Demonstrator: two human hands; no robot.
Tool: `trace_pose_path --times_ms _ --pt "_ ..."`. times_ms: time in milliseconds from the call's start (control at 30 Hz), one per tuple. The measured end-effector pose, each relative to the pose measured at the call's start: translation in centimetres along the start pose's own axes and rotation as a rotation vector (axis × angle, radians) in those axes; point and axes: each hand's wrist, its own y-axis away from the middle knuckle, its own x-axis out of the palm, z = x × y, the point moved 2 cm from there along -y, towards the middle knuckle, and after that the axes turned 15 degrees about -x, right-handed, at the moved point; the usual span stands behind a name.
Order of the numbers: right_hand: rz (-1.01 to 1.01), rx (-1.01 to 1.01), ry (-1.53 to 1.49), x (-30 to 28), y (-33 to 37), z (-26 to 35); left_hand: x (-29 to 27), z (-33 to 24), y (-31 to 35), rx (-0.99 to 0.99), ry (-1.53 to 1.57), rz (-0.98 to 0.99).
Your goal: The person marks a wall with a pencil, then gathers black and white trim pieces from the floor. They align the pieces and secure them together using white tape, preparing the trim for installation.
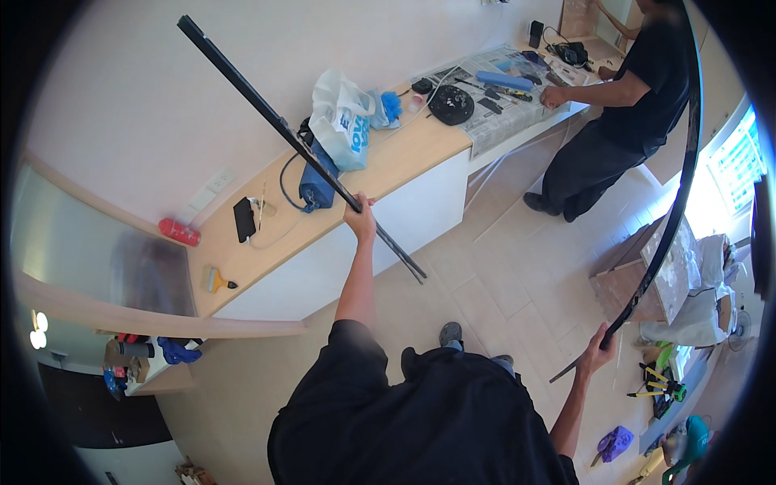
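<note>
My left hand [361, 217] is closed round a long, straight black strip [234, 78] that slants from the upper left, over the wooden counter, down toward the floor. The lower part of this strip looks split into two thin lengths. On my other side, my right hand [596, 351] grips a second long black strip [677, 212], which rises along the right of the picture and leaves it at the top. Its short lower end sticks out below my fist. Pale scuffs mark both strips.
Along the wall runs a wooden counter [388, 174] with a white bag [340, 113], a blue case [317, 182], a brush [217, 280] and a red bottle [179, 232]. A co-worker [622, 121] stands at its newspaper-covered end. Boxes [647, 271] and tools [664, 386] lie on the right.
</note>
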Motion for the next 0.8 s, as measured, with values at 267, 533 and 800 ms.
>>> trace_pose_path --times_ms 267,533,800 --pt "-0.017 -0.006 0.023 0.5 0.9 1.6 -1.0 1.9 -2.3 0.04 -0.425 -0.017" --pt "-0.034 0.078 -0.006 0.3 2.0 2.5 -2.3 1.0 -3.0 -0.028 -0.411 0.092" --pt "-0.015 0.085 0.011 0.2 3.2 2.5 -4.0 2.2 -3.0 -0.094 -0.294 0.162"
